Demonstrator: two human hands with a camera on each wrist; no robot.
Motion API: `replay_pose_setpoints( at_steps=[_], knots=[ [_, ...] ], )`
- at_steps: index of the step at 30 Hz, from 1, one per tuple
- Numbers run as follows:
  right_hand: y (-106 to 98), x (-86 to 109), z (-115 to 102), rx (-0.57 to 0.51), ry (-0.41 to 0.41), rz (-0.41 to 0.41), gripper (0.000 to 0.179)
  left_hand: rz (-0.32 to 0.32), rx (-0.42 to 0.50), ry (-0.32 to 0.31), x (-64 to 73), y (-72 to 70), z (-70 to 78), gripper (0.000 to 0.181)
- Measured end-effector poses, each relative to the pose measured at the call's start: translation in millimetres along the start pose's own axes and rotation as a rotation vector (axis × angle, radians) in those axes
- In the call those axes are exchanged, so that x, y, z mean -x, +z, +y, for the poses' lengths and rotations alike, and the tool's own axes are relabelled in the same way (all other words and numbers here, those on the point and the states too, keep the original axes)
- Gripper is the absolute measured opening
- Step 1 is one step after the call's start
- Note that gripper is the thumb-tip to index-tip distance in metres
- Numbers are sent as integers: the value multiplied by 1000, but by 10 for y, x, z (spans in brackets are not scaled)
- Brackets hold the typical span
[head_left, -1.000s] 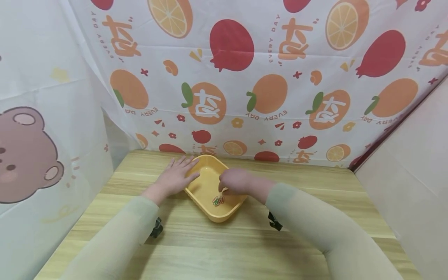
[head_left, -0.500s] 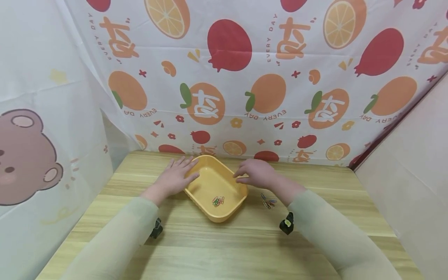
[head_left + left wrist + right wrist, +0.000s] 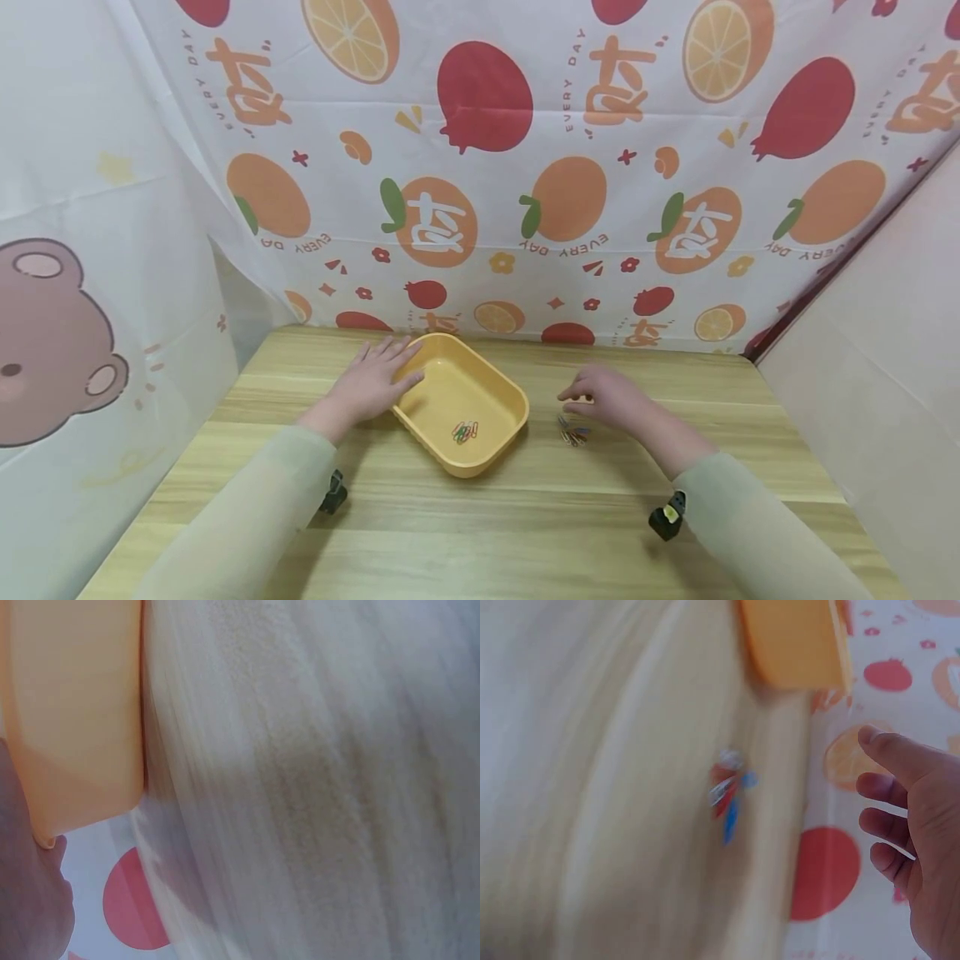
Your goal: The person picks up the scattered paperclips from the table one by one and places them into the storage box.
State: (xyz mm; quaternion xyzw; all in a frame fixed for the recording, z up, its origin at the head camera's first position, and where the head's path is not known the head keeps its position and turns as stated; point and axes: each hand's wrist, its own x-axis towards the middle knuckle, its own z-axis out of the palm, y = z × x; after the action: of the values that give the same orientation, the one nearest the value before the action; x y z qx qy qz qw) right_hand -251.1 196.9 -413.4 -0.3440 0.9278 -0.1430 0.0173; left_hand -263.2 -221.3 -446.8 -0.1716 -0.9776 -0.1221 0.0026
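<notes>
My left hand (image 3: 367,387) rests on the left rim of a yellow tray (image 3: 453,387), its fingers straight and spread. Inside the tray, toward the near end, lies a small cluster of red, green and pale paper clips (image 3: 465,431). Right of the tray, a second small pile of paper clips (image 3: 574,435), some blue, lies on the table. Just above and beyond that pile hovers my right hand (image 3: 611,398), fingers loosely bent. In the right wrist view, thumb and fingers stand apart with nothing between them, and the pile (image 3: 729,795) looks blurred.
The wooden table (image 3: 465,542) extends around the tray. A fruit-print cloth (image 3: 495,208) hangs behind its back edge. White cloth walls (image 3: 172,275) stand to the left and right. A dark device (image 3: 667,517) sits at each wrist.
My right hand has moved from inside the tray, out over its right rim, to above the pile on the table, its pinched fingers loosening. My left hand has stayed on the rim.
</notes>
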Motion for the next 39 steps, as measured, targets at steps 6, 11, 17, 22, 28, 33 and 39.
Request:
replay_pose_setpoints(
  at_steps=[6, 11, 17, 22, 28, 33, 39],
  knots=[
    [129, 278, 224, -16, 2, 40, 17, 5, -6, 6, 3, 4, -8, 76],
    [223, 403, 325, -52, 42, 43, 16, 4, -13, 6, -7, 13, -27, 75],
    [275, 450, 330, -86, 95, 36, 15, 12, 0, 7, -12, 4, -23, 68],
    [356, 447, 306, -82, 121, 6, 16, 20, 2, 8, -14, -5, -15, 66],
    [439, 444, 261, -62, 106, 0, 14, 17, 9, 10, -1, -14, -7, 66],
    [492, 424, 260, -29, 115, 6, 11, 23, 9, 9, 12, -13, -13, 66],
    [559, 419, 270, -30, 138, 27, 11, 20, 4, 8, 5, -7, -10, 67]
  ],
)
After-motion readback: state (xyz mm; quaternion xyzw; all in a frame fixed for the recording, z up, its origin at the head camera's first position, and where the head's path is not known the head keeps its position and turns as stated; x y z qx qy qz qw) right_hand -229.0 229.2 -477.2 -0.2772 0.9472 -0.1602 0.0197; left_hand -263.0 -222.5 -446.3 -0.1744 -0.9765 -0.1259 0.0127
